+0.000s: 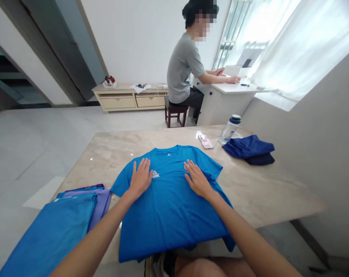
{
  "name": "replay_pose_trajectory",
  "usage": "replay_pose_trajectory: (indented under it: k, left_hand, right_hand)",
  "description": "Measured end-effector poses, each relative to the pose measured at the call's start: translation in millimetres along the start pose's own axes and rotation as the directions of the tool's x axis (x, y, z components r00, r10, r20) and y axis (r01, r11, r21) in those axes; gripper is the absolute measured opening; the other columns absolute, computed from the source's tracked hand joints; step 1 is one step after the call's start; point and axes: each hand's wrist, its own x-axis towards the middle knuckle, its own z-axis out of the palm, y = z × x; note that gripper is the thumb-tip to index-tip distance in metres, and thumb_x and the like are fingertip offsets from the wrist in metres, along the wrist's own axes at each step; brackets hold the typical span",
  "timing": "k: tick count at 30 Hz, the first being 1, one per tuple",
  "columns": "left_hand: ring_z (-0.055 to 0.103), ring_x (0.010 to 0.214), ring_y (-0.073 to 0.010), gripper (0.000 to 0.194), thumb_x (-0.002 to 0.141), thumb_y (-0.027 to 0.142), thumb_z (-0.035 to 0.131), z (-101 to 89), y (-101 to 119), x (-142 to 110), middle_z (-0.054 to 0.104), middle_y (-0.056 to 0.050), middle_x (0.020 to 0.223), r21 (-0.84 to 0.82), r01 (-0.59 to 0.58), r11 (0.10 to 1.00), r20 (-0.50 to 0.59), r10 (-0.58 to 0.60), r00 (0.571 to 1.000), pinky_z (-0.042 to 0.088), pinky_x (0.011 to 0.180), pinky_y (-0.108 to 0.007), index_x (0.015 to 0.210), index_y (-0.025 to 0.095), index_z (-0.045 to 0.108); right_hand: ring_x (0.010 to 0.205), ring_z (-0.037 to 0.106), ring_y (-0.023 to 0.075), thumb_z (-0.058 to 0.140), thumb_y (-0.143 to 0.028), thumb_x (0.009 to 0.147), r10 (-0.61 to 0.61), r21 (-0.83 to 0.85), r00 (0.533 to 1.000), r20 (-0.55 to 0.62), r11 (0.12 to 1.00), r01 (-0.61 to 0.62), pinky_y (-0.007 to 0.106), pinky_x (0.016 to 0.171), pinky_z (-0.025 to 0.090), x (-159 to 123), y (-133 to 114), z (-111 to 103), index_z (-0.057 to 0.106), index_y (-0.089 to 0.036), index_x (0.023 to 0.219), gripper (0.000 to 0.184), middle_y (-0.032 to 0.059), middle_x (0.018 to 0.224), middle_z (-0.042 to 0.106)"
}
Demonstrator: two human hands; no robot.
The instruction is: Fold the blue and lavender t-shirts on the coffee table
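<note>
Marble worktop (264,192) holds a blue T-shirt (168,219); left hand (140,179) and right hand (198,179) lie open on it, gripping nothing.

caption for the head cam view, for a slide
Left hand and right hand rest flat on a blue T-shirt on a marble table, beside a stack of blue and purple clothes
</note>
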Motion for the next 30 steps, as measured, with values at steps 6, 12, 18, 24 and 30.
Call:
replay_pose_trajectory:
  k: [6,12,18,24,30]
  left_hand:
    - [0.039,0.167,-0.0333,0.066,0.115,0.047,0.036,22.8,36,-100,0.045,-0.015,0.178,-0.045,0.052,0.998,-0.072,-0.055,0.996,0.024,0.140,-0.062,0.172,0.016,0.046]
    - [0.036,0.169,-0.0334,0.065,0.115,0.047,0.034,27.4,38,-88,0.041,-0.013,0.180,-0.041,0.087,0.995,-0.073,-0.090,0.993,0.025,0.139,-0.062,0.173,0.018,0.046]
    - [0.033,0.170,-0.0331,0.066,0.115,0.046,0.035,18.9,39,-56,0.035,-0.012,0.183,-0.019,0.073,0.997,-0.024,-0.073,0.997,0.024,0.139,-0.063,0.175,0.019,0.043]
    - [0.036,0.169,-0.0345,0.065,0.114,0.040,0.033,7.9,52,-106,0.040,-0.015,0.180,-0.037,0.093,0.995,0.015,-0.093,0.996,0.024,0.138,-0.066,0.174,0.016,0.043]
    - [0.048,0.162,-0.0355,0.063,0.112,0.043,0.038,12.1,35,-202,0.052,-0.018,0.173,-0.042,0.030,0.999,-0.081,-0.034,0.996,0.043,0.131,-0.059,0.166,0.016,0.057]
  right_hand:
    - [0.172,0.026,0.0308,0.032,-0.050,0.116,0.313,-0.072,0.947,-0.077,0.945,-0.318,0.057,0.140,0.022,-91,68,-27,0.041,-0.019,0.176,0.068,0.0114,0.184,0.031]
    - [0.173,0.023,0.0333,0.026,-0.052,0.115,0.532,-0.100,0.832,-0.160,0.829,-0.550,0.058,0.140,0.020,-84,86,-23,0.045,-0.013,0.174,0.072,0.0154,0.184,0.030]
    - [0.172,0.024,0.0335,0.027,-0.052,0.115,0.504,-0.102,0.848,-0.161,0.847,-0.522,0.060,0.140,0.019,-76,95,-20,0.044,-0.017,0.174,0.071,0.0136,0.184,0.031]
    - [0.173,0.024,0.0336,0.026,-0.042,0.116,0.316,-0.148,0.936,-0.153,0.930,-0.338,0.059,0.140,0.020,-111,64,-33,0.042,-0.016,0.175,0.067,0.0128,0.183,0.035]
    - [0.171,0.030,0.0314,0.029,-0.048,0.116,0.151,-0.134,0.986,-0.063,0.978,-0.159,0.058,0.136,0.033,-205,30,-18,0.041,-0.023,0.177,0.067,0.0097,0.182,0.037]
